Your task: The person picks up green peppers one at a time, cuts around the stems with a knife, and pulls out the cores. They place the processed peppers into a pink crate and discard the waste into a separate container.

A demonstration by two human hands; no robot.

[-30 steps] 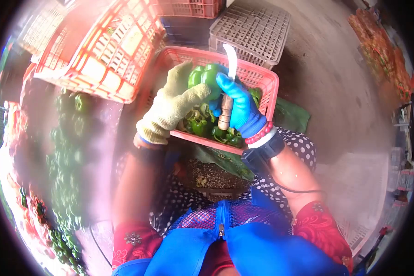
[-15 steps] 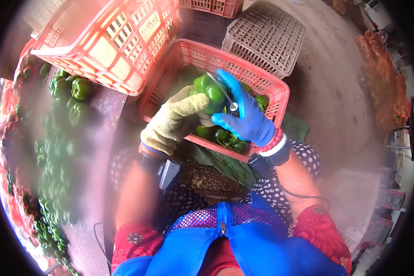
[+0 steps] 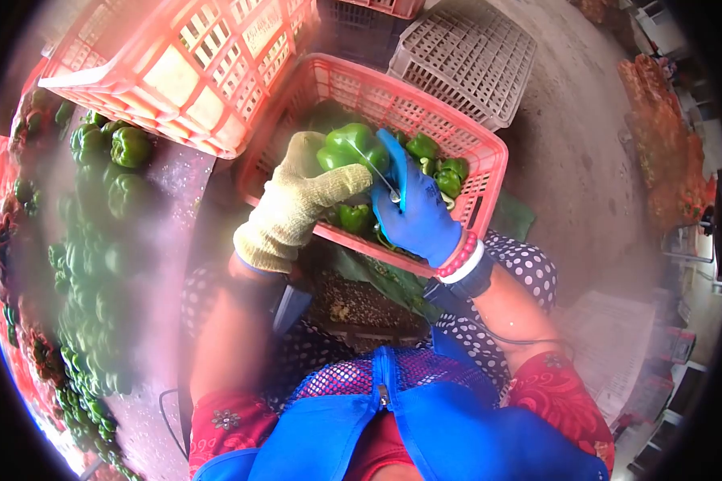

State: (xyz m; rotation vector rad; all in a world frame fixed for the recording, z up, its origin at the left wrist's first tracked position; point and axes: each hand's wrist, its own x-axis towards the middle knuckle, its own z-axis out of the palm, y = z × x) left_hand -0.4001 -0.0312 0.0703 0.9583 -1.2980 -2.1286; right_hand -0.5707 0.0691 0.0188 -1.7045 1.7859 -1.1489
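A green bell pepper (image 3: pixel 351 147) is held above a pink plastic crate (image 3: pixel 501 172). My left hand (image 3: pixel 297 200), in a pale yellow knit glove, grips the pepper from the left with its thumb across the lower side. In a blue glove, my right hand (image 3: pixel 419 204) is closed on a thin metal tool (image 3: pixel 371 166), whose blade lies across the right part of the pepper. The tool's handle is mostly hidden by the fingers. Below, inside the crate, lie several green peppers (image 3: pixel 422 146).
A taller pink crate (image 3: pixel 253 36) stands at the upper left, and a grey crate (image 3: pixel 469 56) lies behind the held pepper. Many green peppers (image 3: pixel 130 147) are spread on the left surface. Green leaf-like material (image 3: pixel 377 276) lies below the crate.
The pepper has turned and shifted slightly left in my left hand. My right hand has tilted more upright, with the blade now across the pepper. More peppers show in the crate.
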